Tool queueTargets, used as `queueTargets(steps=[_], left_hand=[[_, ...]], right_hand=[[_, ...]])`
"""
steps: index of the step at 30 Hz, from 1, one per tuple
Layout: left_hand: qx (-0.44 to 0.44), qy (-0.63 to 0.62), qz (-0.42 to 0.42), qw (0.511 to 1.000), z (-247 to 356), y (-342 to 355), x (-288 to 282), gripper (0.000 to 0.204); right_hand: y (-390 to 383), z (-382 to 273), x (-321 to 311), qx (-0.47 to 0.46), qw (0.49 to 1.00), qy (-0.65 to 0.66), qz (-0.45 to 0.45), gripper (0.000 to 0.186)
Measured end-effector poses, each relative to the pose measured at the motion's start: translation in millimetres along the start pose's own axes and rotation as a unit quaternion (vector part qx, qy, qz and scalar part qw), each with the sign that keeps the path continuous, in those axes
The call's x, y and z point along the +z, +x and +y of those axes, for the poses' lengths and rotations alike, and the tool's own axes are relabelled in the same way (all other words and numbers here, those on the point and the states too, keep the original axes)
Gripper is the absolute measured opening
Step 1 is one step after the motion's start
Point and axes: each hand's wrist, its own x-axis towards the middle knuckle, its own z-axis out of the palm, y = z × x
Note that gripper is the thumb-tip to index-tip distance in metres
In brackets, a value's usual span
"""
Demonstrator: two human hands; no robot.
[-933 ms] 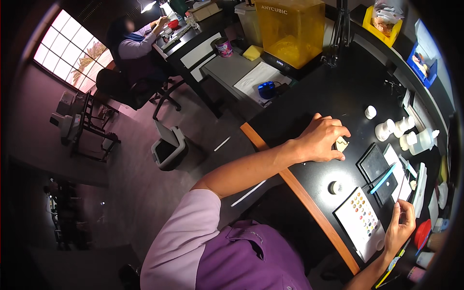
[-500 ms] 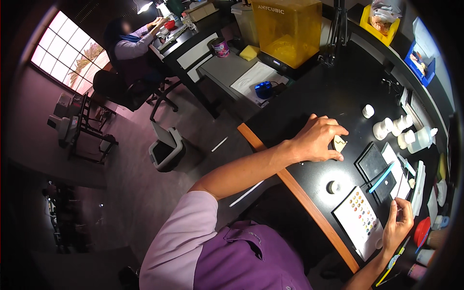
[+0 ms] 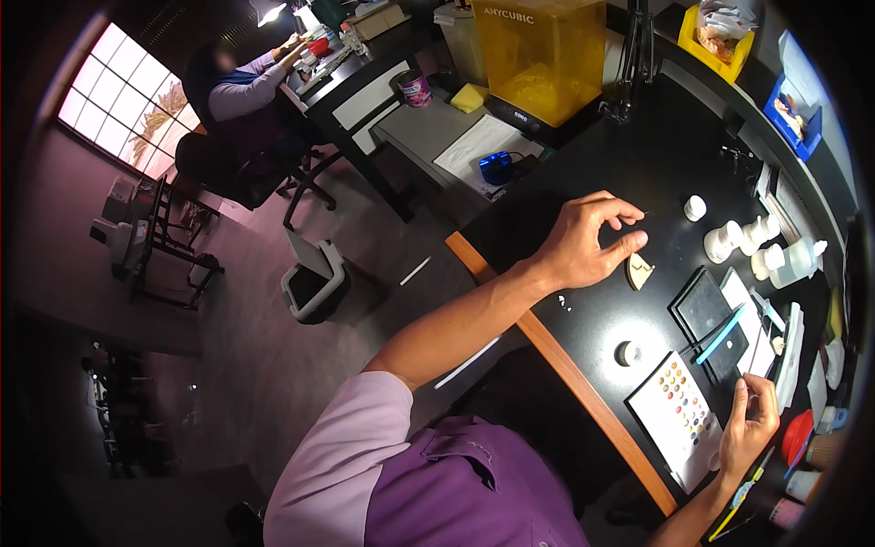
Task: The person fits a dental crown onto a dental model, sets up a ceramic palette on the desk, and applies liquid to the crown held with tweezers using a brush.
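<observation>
My left hand [image 3: 597,241] is open above the black table, thumb and fingers apart with nothing seen between them. Just beyond its thumb lies a cream wedge-shaped piece [image 3: 640,271], like a dental model section, apart from the hand. Several small white bits [image 3: 564,302] lie on the table below that hand. My right hand [image 3: 752,419] is pinched on a thin stick [image 3: 753,352], whose tip I cannot make out. Close to it are a white palette [image 3: 673,410] with rows of coloured spots and a dark tray [image 3: 720,342] with a blue-handled tool [image 3: 720,335] across it.
A small round jar [image 3: 629,353] sits in the bright light. White jars [image 3: 722,242] and a clear squeeze bottle [image 3: 795,263] stand at the right. At the back are an orange-yellow box [image 3: 540,59] and a lamp arm [image 3: 629,64]. A person [image 3: 241,96] sits at another bench.
My left hand has let go of the cream piece and lifted up and to the left, leaving it on the table. The small white bits are now uncovered. My right hand has barely moved.
</observation>
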Motion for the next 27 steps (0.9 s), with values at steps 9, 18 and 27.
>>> queueTargets(steps=[9,18,27], left_hand=[[-0.005,-0.018,0.046,0.999,1.7,0.1,-1.1,0.018],[-0.009,-0.012,0.037,0.999,2.2,-0.9,-2.3,0.017],[0.003,-0.019,0.025,1.000,1.2,-1.3,-2.3,0.014]], right_hand=[[1.5,-2.2,3.6,-0.004,1.000,0.004,-0.011,0.006],[0.2,-4.9,4.2,0.004,1.000,0.006,-0.010,0.005],[0.4,-6.4,4.6,0.008,1.000,0.000,-0.016,0.005]])
